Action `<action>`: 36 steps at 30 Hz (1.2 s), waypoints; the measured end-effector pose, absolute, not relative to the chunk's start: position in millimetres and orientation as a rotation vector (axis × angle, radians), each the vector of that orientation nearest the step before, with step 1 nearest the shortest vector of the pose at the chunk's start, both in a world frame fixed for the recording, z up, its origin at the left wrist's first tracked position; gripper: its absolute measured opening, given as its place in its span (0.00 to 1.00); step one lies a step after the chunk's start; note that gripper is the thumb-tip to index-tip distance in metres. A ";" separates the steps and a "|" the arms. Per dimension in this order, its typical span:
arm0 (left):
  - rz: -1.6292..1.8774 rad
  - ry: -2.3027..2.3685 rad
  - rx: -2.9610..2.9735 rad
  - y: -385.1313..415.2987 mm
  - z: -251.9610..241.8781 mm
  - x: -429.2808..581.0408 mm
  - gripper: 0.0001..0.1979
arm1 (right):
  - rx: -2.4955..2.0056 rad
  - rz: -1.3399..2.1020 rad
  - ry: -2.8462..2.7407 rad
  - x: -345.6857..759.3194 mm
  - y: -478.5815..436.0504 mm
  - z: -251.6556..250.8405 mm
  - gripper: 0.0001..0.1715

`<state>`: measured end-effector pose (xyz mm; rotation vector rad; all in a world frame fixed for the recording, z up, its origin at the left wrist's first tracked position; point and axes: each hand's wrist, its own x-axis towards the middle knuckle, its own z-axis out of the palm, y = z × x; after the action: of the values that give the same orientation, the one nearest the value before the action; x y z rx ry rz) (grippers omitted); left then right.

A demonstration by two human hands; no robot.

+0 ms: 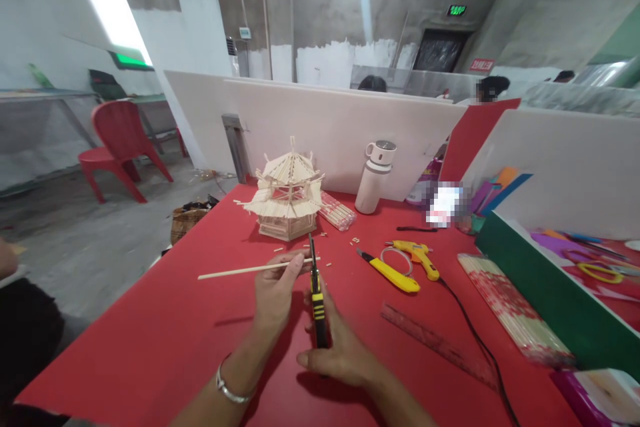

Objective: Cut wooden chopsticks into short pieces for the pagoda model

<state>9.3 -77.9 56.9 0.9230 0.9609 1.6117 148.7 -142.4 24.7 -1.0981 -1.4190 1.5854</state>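
My left hand (274, 295) is closed around a thin wooden chopstick (226, 273), which lies nearly level and points left. In my right hand (346, 348) are black-and-yellow pliers (319, 307), held upright with the jaws away from me. The chopstick's right end meets the pliers' jaws; whether they are closed on it I cannot tell. Just beyond both hands stands a tiered, many-sided pavilion model (290, 225) built of wooden sticks. Small cut stick pieces (329, 265) are scattered beside it.
On the red table (165, 340) to the right lie a yellow utility knife (395, 275), a corded glue gun (420, 257), a ruler (435, 340) and a chopstick pack (515, 310). A white flask (373, 183) stands behind. A green-sided box (560, 287) borders the right; a person (25, 320) is at far left.
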 end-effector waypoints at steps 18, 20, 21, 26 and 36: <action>1.644 0.997 0.965 -83.6 63.3 13.7 0.12 | -0.975 1.732 -1.276 154.0 -139.2 16.2 0.61; 1.638 0.997 0.968 -83.2 62.9 13.7 0.12 | -0.987 1.735 -1.271 153.4 -139.5 20.4 0.61; 1.637 1.001 0.968 -83.0 62.7 13.7 0.12 | -0.992 1.733 -1.272 153.1 -139.6 22.3 0.62; 1.623 1.009 0.983 -81.7 60.9 12.6 0.11 | -0.976 1.742 -1.268 153.1 -140.6 17.6 0.60; 1.601 0.993 1.045 -79.3 62.0 9.3 0.09 | -1.019 1.651 -1.374 153.6 -138.4 13.0 0.60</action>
<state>9.3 -79.3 62.0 1.0446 0.9931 1.6015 153.6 -138.4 13.0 -1.0185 -1.3745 1.6508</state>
